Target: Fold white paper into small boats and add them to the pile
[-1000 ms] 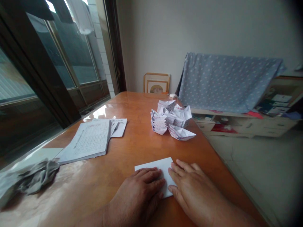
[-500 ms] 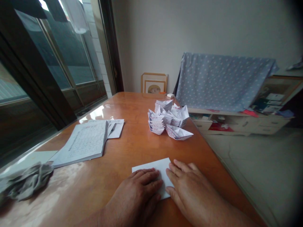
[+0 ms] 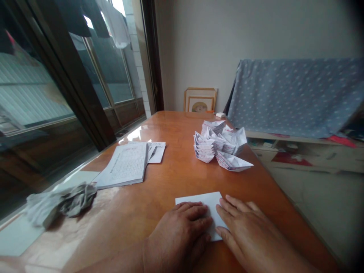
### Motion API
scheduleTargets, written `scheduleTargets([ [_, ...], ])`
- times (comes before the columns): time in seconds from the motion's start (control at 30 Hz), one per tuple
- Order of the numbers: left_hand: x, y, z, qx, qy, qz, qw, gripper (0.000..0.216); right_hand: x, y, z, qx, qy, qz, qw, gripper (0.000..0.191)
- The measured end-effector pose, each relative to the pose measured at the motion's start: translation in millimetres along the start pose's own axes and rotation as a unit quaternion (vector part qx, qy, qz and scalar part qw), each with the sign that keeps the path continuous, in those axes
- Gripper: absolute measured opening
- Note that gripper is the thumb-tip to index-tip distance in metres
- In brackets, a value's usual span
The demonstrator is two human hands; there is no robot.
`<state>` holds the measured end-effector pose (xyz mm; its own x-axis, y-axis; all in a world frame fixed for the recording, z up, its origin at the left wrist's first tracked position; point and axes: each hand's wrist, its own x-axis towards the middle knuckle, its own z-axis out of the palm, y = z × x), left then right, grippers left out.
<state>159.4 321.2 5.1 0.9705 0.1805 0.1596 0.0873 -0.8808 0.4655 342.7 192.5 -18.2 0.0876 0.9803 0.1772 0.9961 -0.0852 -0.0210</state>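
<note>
A white sheet of folded paper (image 3: 214, 203) lies flat at the near part of the table. My left hand (image 3: 184, 227) rests on its left and lower part, palm down with the fingers stretched out. From the other side, my right hand (image 3: 241, 223) lies flat over the paper's right edge, its fingers a little spread. Both hands touch the paper and hide part of it. Beyond them stand folded paper boats (image 3: 204, 148), nested in several stacks; one stack (image 3: 233, 162) lies closer and to the right.
On the wooden table (image 3: 170, 174), a pile of printed sheets (image 3: 127, 165) lies left of centre. A crumpled grey cloth (image 3: 78, 199) is at the left edge. A small white box (image 3: 220, 115) sits at the far end. The table's right edge runs beside my right arm.
The view has turned left, so everything appears further right. Both hands stay on the paper in nearly the same position.
</note>
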Motion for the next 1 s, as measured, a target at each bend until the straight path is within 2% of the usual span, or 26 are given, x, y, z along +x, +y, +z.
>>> scheduleTargets([
  [0.5,1,-3,-4,-0.038,-0.002,0.003,0.999,0.028,1,-1,-1,0.013,-0.025,0.016,0.999,0.04],
  [0.87,3,-20,-5,-0.062,-0.01,0.03,0.998,0.037,4,-10,-25,0.021,-0.102,0.049,0.993,0.045],
  [1.0,0,-27,-1,-0.064,0.002,0.051,0.997,0.04,4,-11,-33,0.031,-0.103,0.047,0.993,0.045],
])
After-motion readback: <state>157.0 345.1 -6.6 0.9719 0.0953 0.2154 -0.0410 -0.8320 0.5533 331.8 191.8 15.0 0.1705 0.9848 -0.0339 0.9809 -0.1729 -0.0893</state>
